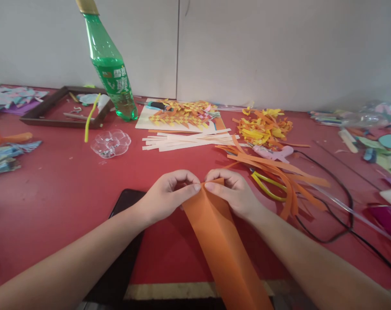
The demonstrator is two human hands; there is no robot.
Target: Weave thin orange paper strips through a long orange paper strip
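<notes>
A long orange paper sheet [226,241] with a lengthwise crease runs from both hands down past the table's front edge. My left hand [174,193] pinches its far end between thumb and fingers. Close beside it, my right hand [230,189] grips the same end, the two thumbs almost touching. Beyond the hands lie white paper strips [185,140]. To the right, orange strips [279,172] lie loosely over yellow-handled scissors [268,186].
On the red table [63,185] are a green bottle [111,77], brown frame [50,122], clear flower-shaped dish [111,144] and dark phone-like slab [121,258]. Farther right are a yellow-orange paper pile [263,129], pink glue gun [274,153] and black cable [352,206].
</notes>
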